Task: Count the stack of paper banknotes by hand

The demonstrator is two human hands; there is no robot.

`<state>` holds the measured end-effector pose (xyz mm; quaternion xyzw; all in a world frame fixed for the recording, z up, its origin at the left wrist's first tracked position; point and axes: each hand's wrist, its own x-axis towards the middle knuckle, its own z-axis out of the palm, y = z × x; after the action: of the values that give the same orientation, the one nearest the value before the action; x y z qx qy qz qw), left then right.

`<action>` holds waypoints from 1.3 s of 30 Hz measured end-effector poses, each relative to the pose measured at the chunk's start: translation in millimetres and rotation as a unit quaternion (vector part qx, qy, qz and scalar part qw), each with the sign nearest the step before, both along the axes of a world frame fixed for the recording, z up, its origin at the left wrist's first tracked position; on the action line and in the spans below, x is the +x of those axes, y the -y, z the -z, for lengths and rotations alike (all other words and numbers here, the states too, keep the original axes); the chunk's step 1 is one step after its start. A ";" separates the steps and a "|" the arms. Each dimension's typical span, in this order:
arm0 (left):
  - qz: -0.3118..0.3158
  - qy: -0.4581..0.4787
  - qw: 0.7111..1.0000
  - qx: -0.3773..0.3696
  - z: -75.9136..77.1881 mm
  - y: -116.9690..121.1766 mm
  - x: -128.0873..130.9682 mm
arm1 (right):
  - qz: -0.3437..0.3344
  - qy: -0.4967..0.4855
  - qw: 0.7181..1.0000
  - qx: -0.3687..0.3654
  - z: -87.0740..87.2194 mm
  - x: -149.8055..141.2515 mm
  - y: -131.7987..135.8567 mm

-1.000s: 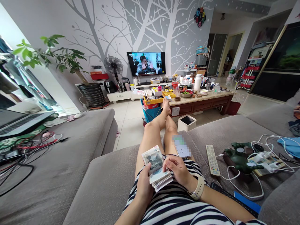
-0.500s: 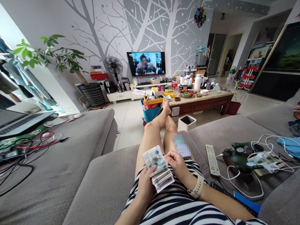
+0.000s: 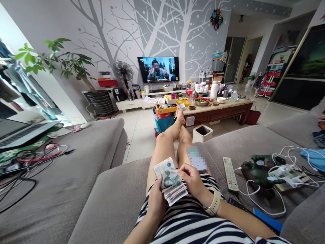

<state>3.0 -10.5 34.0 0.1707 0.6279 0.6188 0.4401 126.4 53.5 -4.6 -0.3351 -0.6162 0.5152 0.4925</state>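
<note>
I sit on a grey sofa with my legs stretched toward the coffee table. My left hand is closed round a thick stack of banknotes held over my lap. My right hand, with a pale watch on the wrist, pinches the top note of the stack at its right edge. A phone lies on my right thigh just beyond the right hand.
A white remote, a green toy figure and white charging cables lie on the sofa to my right. A laptop and tangled wires sit on the left cushion. A small white bin stands by the table.
My right fingers have peeled notes from the stack, folding the top ones upward. The stack shifted slightly in my left hand. The television picture changed.
</note>
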 end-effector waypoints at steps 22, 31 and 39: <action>0.053 -0.015 0.998 0.017 -6.7 1.3 1.5 | -0.041 -0.024 0.999 0.019 -7.6 2.0 5.1; 0.069 -0.027 0.997 0.028 7.2 -1.6 -3.5 | -0.048 -0.032 0.998 0.016 -6.5 2.2 5.8; 0.063 -0.039 0.997 0.020 14.2 -3.0 -6.1 | -0.062 -0.049 0.997 0.007 -5.7 2.3 7.1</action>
<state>-3.1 -7.4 19.7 0.2432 0.6199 0.5951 0.4499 128.7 46.4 1.2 -0.2673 -0.6148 0.5557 0.4918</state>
